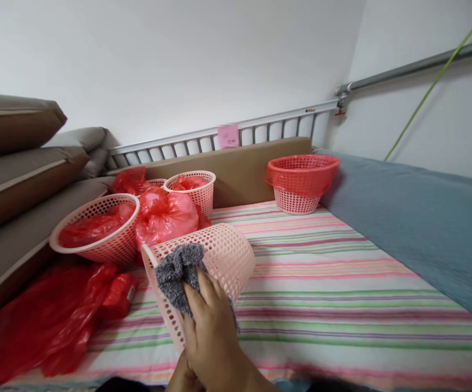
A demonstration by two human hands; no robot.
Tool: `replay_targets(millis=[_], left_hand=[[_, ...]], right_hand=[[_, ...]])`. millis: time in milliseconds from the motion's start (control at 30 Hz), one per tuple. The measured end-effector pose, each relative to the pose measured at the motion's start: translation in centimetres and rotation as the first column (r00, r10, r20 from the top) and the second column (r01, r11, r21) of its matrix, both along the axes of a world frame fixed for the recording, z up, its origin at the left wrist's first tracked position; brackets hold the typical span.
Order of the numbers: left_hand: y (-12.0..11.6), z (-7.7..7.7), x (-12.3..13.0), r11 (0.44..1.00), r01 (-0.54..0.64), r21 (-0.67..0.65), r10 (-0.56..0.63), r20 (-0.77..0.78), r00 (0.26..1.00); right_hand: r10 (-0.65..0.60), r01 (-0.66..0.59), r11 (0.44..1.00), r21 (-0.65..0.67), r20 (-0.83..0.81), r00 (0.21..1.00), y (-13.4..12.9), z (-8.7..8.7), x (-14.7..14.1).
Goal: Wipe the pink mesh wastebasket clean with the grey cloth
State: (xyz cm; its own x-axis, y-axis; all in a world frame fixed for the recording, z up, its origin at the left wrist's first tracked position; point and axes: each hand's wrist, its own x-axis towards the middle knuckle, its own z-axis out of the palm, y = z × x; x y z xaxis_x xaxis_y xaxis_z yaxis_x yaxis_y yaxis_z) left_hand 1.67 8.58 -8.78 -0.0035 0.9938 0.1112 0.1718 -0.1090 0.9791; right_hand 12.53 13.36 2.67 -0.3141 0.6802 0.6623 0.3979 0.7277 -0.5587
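Note:
A pale pink perforated plastic basket [227, 253] lies on its side in front of me, its mouth turned to the left. My right hand [213, 332] presses a crumpled dark grey cloth [181, 275] against the basket's outer wall close to the rim, fingers bent over the fabric. Lower down, my left hand [182, 375] is at the near side of the rim and grips it. Most of the left fingers are hidden behind the basket and the right hand.
Red plastic bags [51, 316] and a red roll [118, 296] lie at the left. Behind them stand pink baskets [97, 218] holding red bags. A red-topped basket [303, 174] stands at the back right. Grey cushions [19, 188] are stacked left; striped cloth [321, 294] covers the surface.

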Motion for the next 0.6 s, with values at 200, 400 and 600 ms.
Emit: replay_targets(millis=[200,400,600], left_hand=[[0.3,-0.3,-0.8,0.989,0.095,0.110,-0.076,-0.168,0.983],[-0.6,-5.5,-2.7,0.998,0.049,0.046,-0.031,-0.339,0.940],[-0.9,-1.0,-1.3,0.990,0.049,-0.132,-0.078,-0.224,0.972]], right_hand=[[-0.102,0.101,0.995,0.012,0.030,0.994,3.2,-0.7,0.4],[-0.383,0.384,0.923,-0.037,0.026,0.923,11.2,-4.3,4.4],[-0.442,0.435,0.895,-0.098,-0.073,0.894,14.0,-6.6,7.0]])
